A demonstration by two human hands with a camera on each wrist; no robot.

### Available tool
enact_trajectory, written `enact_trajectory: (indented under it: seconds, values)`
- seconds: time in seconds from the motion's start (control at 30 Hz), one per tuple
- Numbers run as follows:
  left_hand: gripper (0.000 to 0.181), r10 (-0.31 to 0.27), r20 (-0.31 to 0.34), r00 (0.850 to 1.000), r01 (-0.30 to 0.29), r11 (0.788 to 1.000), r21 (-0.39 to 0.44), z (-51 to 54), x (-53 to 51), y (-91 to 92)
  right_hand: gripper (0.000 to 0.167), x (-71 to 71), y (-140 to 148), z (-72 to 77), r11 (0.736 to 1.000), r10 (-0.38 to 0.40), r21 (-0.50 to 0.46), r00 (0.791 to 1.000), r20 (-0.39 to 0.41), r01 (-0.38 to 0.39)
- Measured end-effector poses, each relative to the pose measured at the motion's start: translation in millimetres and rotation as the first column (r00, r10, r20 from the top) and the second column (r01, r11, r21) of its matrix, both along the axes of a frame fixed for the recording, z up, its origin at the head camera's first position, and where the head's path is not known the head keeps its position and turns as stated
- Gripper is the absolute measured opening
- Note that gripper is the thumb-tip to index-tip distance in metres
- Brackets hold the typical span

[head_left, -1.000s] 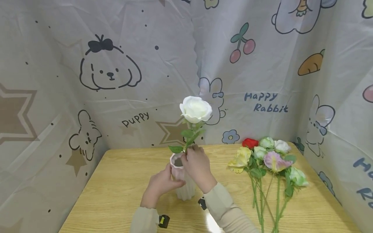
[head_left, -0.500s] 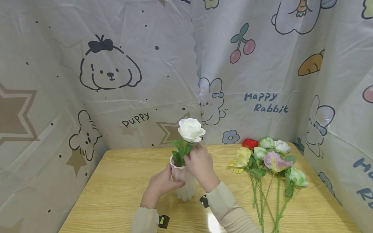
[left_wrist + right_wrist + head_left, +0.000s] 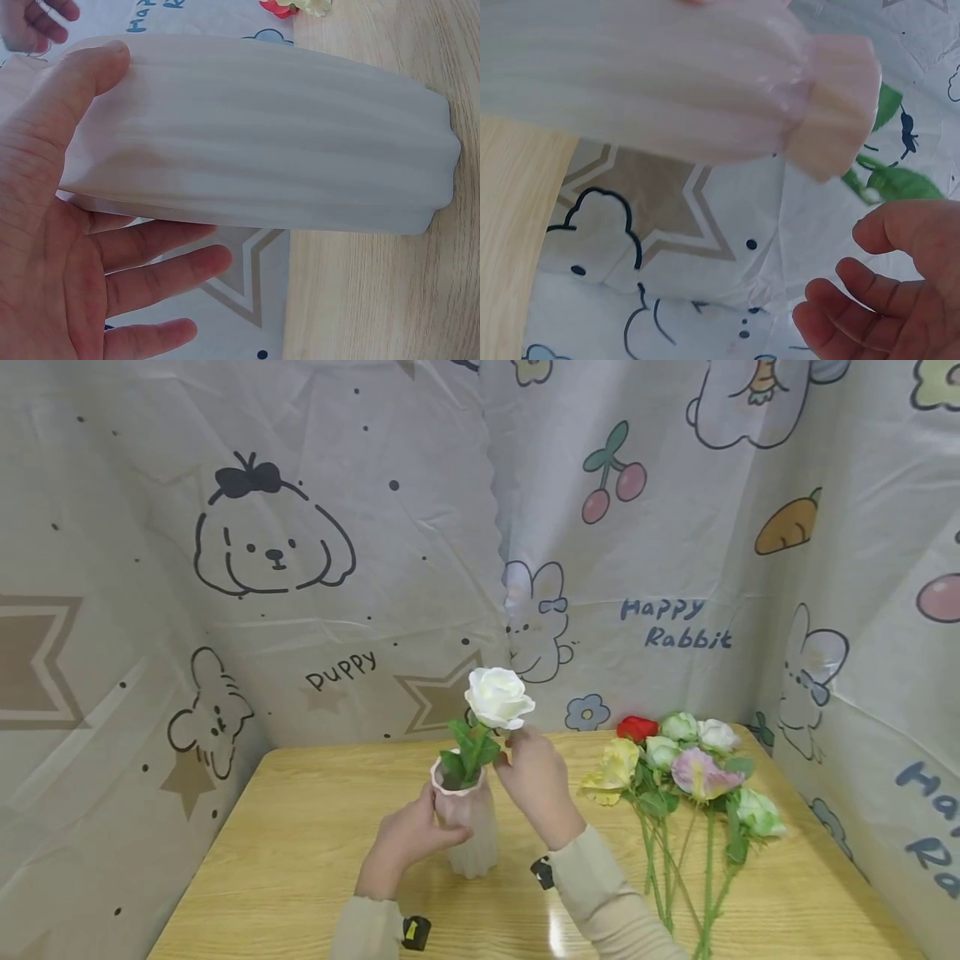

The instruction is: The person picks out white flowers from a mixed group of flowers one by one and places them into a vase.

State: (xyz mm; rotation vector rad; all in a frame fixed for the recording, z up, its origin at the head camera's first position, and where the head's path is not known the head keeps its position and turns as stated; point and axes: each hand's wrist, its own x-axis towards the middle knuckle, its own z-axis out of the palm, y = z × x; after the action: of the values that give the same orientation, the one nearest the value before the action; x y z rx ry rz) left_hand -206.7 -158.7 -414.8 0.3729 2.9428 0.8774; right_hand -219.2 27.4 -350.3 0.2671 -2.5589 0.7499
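Note:
A white rose (image 3: 499, 697) with green leaves stands in the mouth of a pale pink-and-white fluted vase (image 3: 472, 835); the lower stem is hidden inside. Around the vase's upper part, my left hand (image 3: 408, 839) holds it, thumb on one side and fingers on the other, as the left wrist view confirms. My right hand (image 3: 538, 787) is just right of the bloom and the rim. In the right wrist view its fingers (image 3: 862, 319) are loosely bent and hold nothing, near the rose's leaves (image 3: 900, 184).
Several loose flowers lie at the right of the wooden table (image 3: 315, 810), among them a red flower (image 3: 637, 728), a yellow flower (image 3: 617, 768) and a pink flower (image 3: 703, 774). A printed cloth (image 3: 420, 527) hangs behind and at both sides.
The rose came down into the vase, and my right hand let go of it and moved slightly right. My left hand kept its hold on the vase. The head view shifted a little.

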Motion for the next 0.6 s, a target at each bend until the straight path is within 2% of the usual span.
enact_trajectory:
  seconds: [0.17,0.6]
  values:
    - [0.092,0.009,0.000,1.000,-0.009,1.000,-0.004,-0.4,-0.1,-0.7,0.013,-0.6,11,-5.2,1.000,-0.027,0.015,0.997,0.066,0.026]
    - [0.093,-0.003,0.002,1.000,0.003,1.000,-0.001,-1.8,-0.8,-0.4,0.014,-5.1,45,-21.9,0.992,-0.112,0.072,0.987,0.111,0.105]
